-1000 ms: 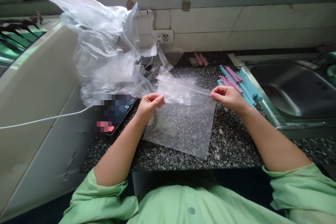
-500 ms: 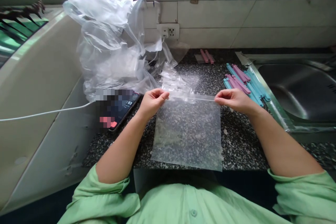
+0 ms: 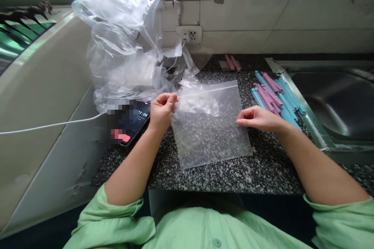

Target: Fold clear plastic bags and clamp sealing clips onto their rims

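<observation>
A clear zip-lock bag [image 3: 214,136] lies flat and slightly turned over the speckled counter, with its whitish zip strip along the far edge. At its upper left side, my left hand [image 3: 163,105] pinches the film between thumb and fingers. My right hand [image 3: 257,118] is lower down on the other side, thumb and fingertips drawn together at the bag's right edge. Through the film I can see crumpled clear plastic [image 3: 201,103]. Beside my left wrist rests a phone [image 3: 138,118] with a lit screen.
A big heap of thin plastic bags [image 3: 122,50] fills the back left. Pink and blue plastic sticks [image 3: 270,91] lie right of the bag, near the steel sink [image 3: 333,101]. Two more pink sticks [image 3: 233,63] lie by the wall, right of a socket [image 3: 189,34].
The zip-lock bag has turned, its right corner swinging away from me and its near edge moving up the counter. My right hand has shifted from that corner down the side; my left moved slightly left.
</observation>
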A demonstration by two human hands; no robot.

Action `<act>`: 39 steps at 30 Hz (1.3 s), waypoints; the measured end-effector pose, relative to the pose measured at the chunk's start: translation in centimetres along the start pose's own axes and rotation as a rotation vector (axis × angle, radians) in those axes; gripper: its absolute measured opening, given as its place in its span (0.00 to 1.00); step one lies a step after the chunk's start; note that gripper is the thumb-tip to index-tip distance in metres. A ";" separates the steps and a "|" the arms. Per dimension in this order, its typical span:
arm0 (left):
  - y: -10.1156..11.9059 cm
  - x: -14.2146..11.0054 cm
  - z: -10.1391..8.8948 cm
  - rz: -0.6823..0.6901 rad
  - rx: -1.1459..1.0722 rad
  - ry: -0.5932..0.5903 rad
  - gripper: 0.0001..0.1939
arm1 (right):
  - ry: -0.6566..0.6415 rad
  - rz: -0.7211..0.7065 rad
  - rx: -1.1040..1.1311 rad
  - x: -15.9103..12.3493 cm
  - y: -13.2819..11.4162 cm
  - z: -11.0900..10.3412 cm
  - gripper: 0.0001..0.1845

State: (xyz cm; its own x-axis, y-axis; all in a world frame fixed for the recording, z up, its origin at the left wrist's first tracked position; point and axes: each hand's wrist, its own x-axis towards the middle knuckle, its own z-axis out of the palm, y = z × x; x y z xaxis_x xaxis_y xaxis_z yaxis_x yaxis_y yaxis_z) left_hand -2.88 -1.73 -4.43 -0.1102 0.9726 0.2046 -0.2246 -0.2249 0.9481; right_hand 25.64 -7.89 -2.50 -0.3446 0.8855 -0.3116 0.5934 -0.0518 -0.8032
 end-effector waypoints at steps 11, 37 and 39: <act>-0.1 0.5 -0.2 0.048 -0.079 0.100 0.18 | -0.315 0.076 -0.172 -0.7 0.0 -0.6 0.18; 0.4 -4.0 1.9 0.004 0.389 -0.680 0.09 | 0.353 -0.388 -0.302 0.4 -2.9 5.6 0.07; 0.4 -3.9 1.9 -0.014 0.372 -0.682 0.08 | 0.372 -0.394 -0.301 0.2 -2.5 5.6 0.07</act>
State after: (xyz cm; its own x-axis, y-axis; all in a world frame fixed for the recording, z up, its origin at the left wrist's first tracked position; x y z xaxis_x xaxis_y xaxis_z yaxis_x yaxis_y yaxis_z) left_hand -0.70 -5.53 -4.42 0.5375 0.8235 0.1816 0.1320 -0.2948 0.9464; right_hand 20.06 -10.12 -3.41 -0.3354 0.9159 0.2207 0.6709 0.3967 -0.6265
